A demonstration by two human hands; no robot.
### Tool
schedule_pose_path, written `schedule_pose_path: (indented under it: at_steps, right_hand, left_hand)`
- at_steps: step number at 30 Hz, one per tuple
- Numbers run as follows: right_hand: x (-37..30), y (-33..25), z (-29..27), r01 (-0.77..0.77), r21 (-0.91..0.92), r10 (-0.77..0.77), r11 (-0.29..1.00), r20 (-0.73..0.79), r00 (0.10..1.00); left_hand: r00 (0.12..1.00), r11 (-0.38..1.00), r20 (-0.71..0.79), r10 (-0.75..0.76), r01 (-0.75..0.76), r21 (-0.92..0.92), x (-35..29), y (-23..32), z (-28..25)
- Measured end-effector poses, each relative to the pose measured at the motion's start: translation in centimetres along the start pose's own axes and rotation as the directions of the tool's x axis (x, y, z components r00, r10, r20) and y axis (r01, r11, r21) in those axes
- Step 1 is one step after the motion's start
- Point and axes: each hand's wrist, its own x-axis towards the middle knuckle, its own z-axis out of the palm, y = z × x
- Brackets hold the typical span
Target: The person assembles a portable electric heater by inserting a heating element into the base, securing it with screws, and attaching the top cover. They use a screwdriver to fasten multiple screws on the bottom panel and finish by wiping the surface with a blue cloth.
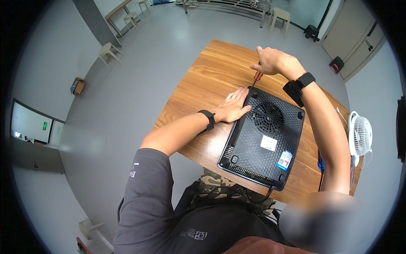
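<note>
A black induction cooker (250,146) lies bottom up on the wooden table, its round fan grille (267,118) facing upward. My right hand (277,62) is closed around the top of a screwdriver (258,76) with a red handle. The screwdriver stands nearly upright, its tip at the cooker's far left corner; whether it sits in a screw is too small to tell. Stretched out flat, my left hand (233,106) rests against the cooker's left edge, fingers pointing to that same corner and thumb on the casing.
On the wooden table (198,80), a white fan (360,135) stands at the right edge, near a blue item (320,164) partly behind my right forearm. A black cord (269,194) runs from the cooker's near edge toward my lap. Pale stools (280,16) stand beyond the table.
</note>
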Motion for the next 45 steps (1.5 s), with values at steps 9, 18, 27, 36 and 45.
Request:
schedule_pose_path:
  at_steps: [9,18,27,36,45]
  right_hand:
    - [-0.3,-0.3,-1.3,0.046,0.181,-0.075,0.982,0.16,0.984]
    - [0.4,-0.5,0.0,0.011,0.021,-0.011,1.0,0.002,1.0]
    - [-0.8,-0.1,-1.7,-0.003,0.14,-0.026,0.99,0.207,0.978]
    - [-0.4,0.9,-0.4,-0.076,-0.029,0.079,0.997,0.145,0.986]
    - [-0.8,1.4,-0.9,0.061,0.161,-0.097,0.985,0.227,0.969]
  left_hand:
    - [1.0,1.0,0.012,0.008,-0.008,-0.001,0.1,0.3,0.0]
    - [1.0,1.0,0.018,0.007,-0.007,0.009,-0.3,0.2,-0.4]
    - [0.999,1.0,0.03,0.01,-0.01,0.02,0.2,0.1,-0.1]
    - [0.998,1.0,0.055,-0.012,0.012,0.006,0.3,0.2,-0.2]
    - [1.0,1.0,0.022,0.022,-0.022,0.022,0.1,0.2,0.0]
